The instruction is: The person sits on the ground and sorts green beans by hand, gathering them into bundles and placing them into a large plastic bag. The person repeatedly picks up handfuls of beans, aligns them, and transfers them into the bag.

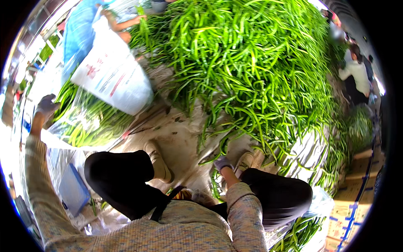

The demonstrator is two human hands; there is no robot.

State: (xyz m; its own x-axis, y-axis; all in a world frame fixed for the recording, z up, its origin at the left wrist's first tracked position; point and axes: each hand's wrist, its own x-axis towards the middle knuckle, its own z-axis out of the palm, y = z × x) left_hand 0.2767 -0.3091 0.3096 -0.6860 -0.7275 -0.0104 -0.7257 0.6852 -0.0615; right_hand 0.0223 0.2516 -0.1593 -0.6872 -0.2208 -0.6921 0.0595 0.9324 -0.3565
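Observation:
My left hand (47, 106), in a pale glove, is out at the far left beside long green peppers (66, 97) at the mouth of a clear plastic bag (91, 126). Its fingers are apart, and I see nothing held in them. Low between my knees, my gloved right hand (223, 163) is near my shoe (245, 161). A long green pepper (209, 161) lies against its fingertips; whether they grip it is unclear. A big heap of long green peppers (252, 63) spreads across the ground sheet (185, 132) in front of me.
A person in blue (80, 31) works at upper left beside a white printed bag (116, 72), one hand (135, 21) holding peppers. A blue flat object (74, 190) lies by my left knee. Taped cartons (349, 201) and another pepper bag (299, 233) stand at right. Another person (355, 75) crouches beyond.

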